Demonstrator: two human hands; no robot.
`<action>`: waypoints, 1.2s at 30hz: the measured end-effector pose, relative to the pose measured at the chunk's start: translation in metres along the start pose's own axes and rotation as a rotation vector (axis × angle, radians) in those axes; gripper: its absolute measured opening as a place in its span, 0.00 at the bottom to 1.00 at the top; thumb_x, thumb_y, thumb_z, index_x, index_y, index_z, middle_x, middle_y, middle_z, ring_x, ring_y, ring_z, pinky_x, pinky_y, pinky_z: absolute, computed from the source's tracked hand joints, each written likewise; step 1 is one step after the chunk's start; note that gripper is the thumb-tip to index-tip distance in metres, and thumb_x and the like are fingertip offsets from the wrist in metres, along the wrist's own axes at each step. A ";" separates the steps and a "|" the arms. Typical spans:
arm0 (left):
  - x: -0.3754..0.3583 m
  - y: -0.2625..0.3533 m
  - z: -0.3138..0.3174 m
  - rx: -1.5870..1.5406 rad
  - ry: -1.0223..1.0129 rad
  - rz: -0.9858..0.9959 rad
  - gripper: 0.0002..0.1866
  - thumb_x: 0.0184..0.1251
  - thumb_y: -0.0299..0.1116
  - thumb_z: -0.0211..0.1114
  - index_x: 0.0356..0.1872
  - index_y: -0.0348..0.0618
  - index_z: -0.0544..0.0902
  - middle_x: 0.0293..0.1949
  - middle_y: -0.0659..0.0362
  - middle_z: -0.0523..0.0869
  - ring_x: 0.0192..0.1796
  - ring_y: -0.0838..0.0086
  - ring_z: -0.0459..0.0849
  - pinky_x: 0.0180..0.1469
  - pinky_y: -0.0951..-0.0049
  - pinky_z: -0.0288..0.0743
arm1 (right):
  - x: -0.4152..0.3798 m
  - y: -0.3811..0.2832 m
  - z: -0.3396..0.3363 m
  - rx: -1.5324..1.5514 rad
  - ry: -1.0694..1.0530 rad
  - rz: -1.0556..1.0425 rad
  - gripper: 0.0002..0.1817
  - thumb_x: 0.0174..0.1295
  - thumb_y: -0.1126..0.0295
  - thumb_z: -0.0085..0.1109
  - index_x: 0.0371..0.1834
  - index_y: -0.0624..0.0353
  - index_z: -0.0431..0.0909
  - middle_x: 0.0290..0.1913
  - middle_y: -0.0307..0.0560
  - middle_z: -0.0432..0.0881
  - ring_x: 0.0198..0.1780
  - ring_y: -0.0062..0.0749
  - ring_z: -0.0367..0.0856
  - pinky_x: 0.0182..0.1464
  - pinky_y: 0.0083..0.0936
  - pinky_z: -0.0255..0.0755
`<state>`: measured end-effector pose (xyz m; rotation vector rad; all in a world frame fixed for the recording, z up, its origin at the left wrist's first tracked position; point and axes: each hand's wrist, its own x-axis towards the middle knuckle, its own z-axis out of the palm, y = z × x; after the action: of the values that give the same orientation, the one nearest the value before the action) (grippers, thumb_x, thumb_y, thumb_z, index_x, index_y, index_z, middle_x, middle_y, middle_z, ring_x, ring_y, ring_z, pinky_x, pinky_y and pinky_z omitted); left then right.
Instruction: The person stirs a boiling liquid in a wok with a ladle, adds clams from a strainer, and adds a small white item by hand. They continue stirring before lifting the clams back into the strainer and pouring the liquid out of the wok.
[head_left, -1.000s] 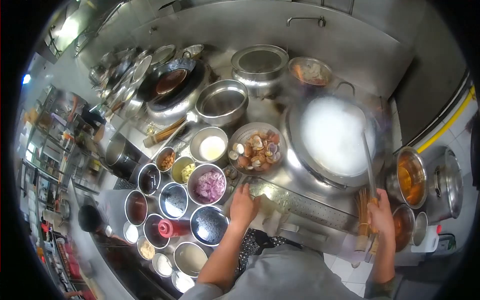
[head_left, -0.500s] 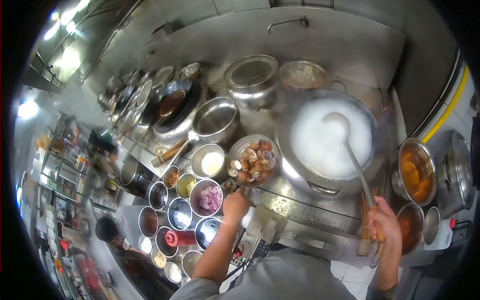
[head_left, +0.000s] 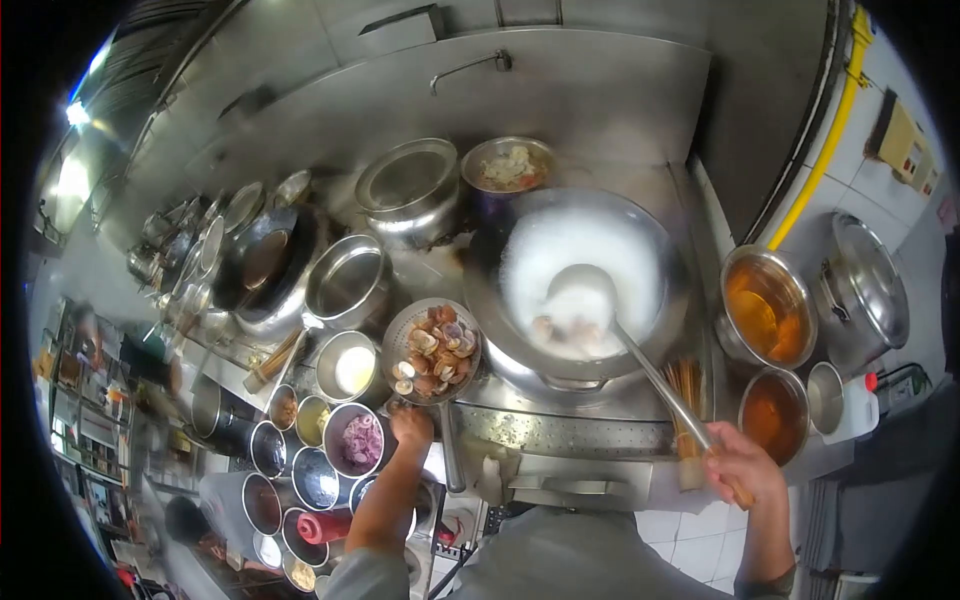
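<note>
My right hand (head_left: 745, 465) is closed round the wooden-ended handle of a long ladle (head_left: 660, 380). The ladle's bowl lies in the white, foamy liquid of a large wok (head_left: 490, 340), with some pale brown pieces showing beside it. My left hand (head_left: 410, 425) has its fingers curled together at the near edge of a perforated strainer (head_left: 394, 345), left of the strainer's handle and apart from it. What those fingers hold, if anything, is hidden. Brown shells (head_left: 440, 350) are heaped in the strainer.
Left of the strainer stand a pot (head_left: 350, 285), a bowl of sliced purple onion (head_left: 361, 440), several other bowls and a red bottle (head_left: 322, 527). Bowls of orange liquid (head_left: 768, 308) and a lidded pot (head_left: 870, 290) are at the right. A person (head_left: 190, 522) is at lower left.
The view has shifted, so the stove stands further left. My left hand has let go of the strainer's handle and is left of it. The ladle's bowl has moved toward the wok's near side, where brown pieces now show.
</note>
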<state>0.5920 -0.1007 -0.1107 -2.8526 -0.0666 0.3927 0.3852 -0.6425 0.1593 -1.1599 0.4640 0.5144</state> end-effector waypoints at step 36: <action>-0.164 0.048 -0.087 -0.683 0.514 0.238 0.40 0.59 0.36 0.75 0.72 0.37 0.67 0.52 0.37 0.85 0.45 0.47 0.87 0.50 0.54 0.82 | -0.037 0.007 0.046 0.398 -0.131 0.082 0.24 0.68 0.78 0.55 0.67 0.57 0.63 0.30 0.50 0.72 0.14 0.27 0.69 0.12 0.24 0.58</action>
<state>0.4584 -0.1816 0.0001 -3.5414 0.2930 -0.4203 0.3550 -0.6024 0.1910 -0.7237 0.4768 0.5370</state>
